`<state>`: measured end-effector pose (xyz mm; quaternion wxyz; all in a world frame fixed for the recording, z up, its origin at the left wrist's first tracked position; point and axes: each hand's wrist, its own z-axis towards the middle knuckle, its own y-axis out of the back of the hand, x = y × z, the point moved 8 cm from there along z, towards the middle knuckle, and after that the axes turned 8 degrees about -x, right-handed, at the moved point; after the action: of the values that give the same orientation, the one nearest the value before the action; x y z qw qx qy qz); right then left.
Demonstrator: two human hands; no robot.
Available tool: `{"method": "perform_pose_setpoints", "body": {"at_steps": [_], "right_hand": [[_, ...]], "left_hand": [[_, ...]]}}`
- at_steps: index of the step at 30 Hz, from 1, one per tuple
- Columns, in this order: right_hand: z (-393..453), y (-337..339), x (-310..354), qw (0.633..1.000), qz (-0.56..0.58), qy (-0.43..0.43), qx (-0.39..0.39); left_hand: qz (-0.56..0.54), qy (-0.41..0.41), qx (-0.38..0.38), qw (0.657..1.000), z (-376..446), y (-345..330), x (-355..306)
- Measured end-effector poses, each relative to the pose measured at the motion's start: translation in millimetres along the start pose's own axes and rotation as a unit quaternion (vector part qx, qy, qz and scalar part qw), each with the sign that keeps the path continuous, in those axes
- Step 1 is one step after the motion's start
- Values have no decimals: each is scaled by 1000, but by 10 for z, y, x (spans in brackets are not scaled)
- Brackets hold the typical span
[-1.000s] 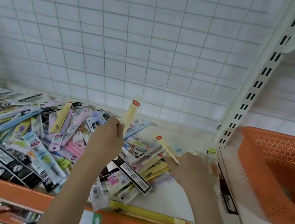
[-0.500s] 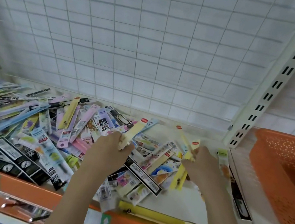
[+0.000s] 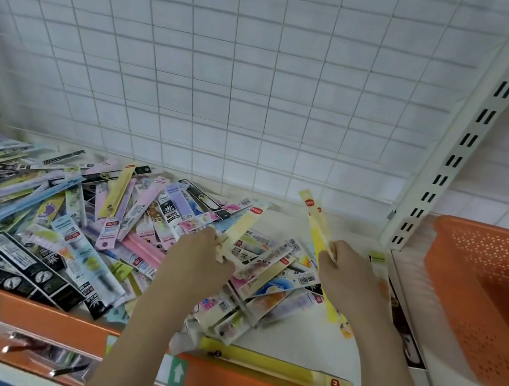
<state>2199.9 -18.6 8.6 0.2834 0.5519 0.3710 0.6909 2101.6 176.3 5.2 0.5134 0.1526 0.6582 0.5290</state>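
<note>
Your left hand [image 3: 201,256] pinches the left pack [image 3: 243,221], its long axis running far-right, while your right hand [image 3: 348,277] grips the right pack [image 3: 316,227], running far-left, both above the right end of the pile [image 3: 70,228].

2 bare forearms are extending in over the front edge of the shelf [image 3: 289,335], roughly parallel, backs of hands facing up. Left hand [image 3: 202,251] is sitting mid-shelf, fingers curled, pinching a pale yellow packet [image 3: 243,221] at its lower end. Right hand [image 3: 351,274] is sitting nearer the shelf's right edge, same level, fingers curled, pinching a bright yellow packet [image 3: 317,224] partway along. Hands are sitting apart.
</note>
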Motion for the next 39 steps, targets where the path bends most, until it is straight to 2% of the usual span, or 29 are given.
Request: {"method": "perform_pose_setpoints", "body": {"at_steps": [9, 12, 15, 18, 20, 28, 33, 36, 39], "right_hand": [[-27, -234, 299, 995, 50, 62, 64], [-82, -280, 442, 988, -5, 129, 83], [-125, -459, 548, 967, -68, 190, 153], [-163, -645, 573, 946, -118, 216, 208], [-158, -670, 593, 943, -125, 225, 212], [-126, -593, 670, 939, -142, 267, 164], [-19, -353, 667, 954, -123, 269, 42], [62, -133, 642, 972, -48, 231, -20], [104, 11, 572, 983, 68, 168, -24]], "left_hand": [[-92, -24, -53, 994, 74, 397, 141], [-134, 0, -68, 989, 66, 458, 236], [-149, 11, -100, 984, 52, 540, 324], [-155, -12, -125, 980, 28, 621, 336], [-178, -8, -124, 976, 5, 647, 345], [-182, 1, -135, 974, -53, 658, 398], [-151, 17, -153, 976, -83, 684, 448], [-125, 19, -166, 978, -116, 722, 437], [-122, 17, -159, 980, -141, 724, 397]]}}
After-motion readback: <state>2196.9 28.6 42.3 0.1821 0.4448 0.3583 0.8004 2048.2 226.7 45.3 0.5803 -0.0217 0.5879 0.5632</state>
